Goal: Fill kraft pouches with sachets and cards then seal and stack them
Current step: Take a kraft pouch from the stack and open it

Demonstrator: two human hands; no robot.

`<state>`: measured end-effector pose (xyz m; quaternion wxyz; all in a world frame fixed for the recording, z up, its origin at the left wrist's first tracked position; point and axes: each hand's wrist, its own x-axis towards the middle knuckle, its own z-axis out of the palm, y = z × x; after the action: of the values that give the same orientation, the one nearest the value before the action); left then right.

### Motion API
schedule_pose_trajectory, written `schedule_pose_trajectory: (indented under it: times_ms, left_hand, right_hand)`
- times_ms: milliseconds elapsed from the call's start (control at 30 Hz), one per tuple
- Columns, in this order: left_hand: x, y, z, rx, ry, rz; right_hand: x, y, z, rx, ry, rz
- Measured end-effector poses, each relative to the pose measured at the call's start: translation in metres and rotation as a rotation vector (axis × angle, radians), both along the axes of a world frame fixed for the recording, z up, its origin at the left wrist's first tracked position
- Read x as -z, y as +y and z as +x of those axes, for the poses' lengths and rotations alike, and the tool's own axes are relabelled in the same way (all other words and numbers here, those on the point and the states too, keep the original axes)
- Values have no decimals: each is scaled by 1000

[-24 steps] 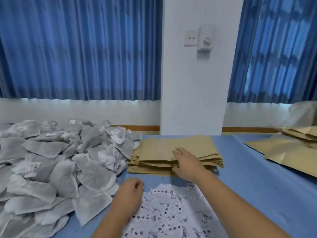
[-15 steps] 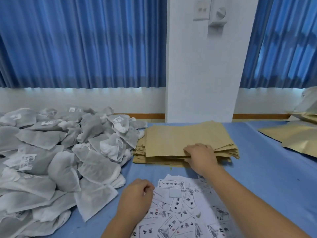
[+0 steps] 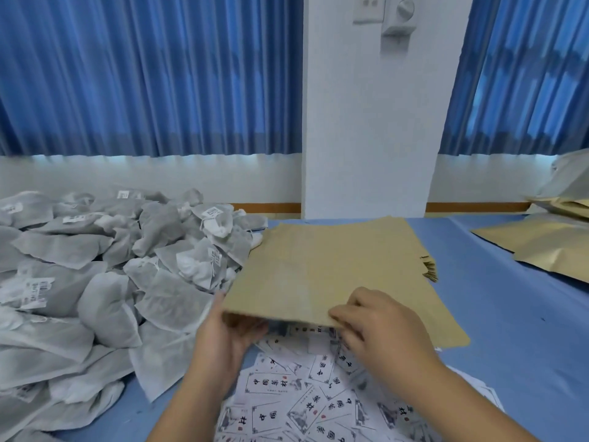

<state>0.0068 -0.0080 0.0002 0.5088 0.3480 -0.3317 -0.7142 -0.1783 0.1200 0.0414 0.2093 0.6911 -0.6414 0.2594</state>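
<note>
A flat kraft pouch (image 3: 322, 269) is lifted toward me above the blue table. My left hand (image 3: 223, 333) holds its near left edge from below, fingers under the paper. My right hand (image 3: 379, 327) pinches the near edge on the right. The stack of kraft pouches (image 3: 428, 269) behind is mostly hidden; only its frayed right edge shows. A big heap of grey-white sachets (image 3: 95, 282) fills the left. Printed white cards (image 3: 302, 397) lie scattered under my hands.
A white pillar (image 3: 369, 122) stands behind the table, with blue curtains either side. More kraft pouches (image 3: 541, 247) lie at the right edge. Bare blue tablecloth (image 3: 510, 330) shows right of my right forearm.
My right hand has pulled the top pouch off the stack toward me. My left hand has left the cards and taken the pouch's near left edge. The camera has tilted down.
</note>
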Motion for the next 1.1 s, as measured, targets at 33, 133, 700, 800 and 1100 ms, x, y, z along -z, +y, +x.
schedule_pose_trajectory:
  times_ms: [33,133,700,800,1100]
  left_hand:
    - [-4,-1,6,66,127,113]
    - [-13,1,20,270,70,257]
    - [-5,52,-30,200,-1030,-848]
    - [-2,68,-61,411,-1016,-916]
    - [18,97,-111,326,-816,-763]
  right_hand:
    - [2,10,3,-41,21,36]
    - [9,32,6,-104,-58,359]
    - [56,51,-106,492,-871,279]
    - [51,50,-103,443,-1025,152]
    - [22,66,-71,-97,-1735,100]
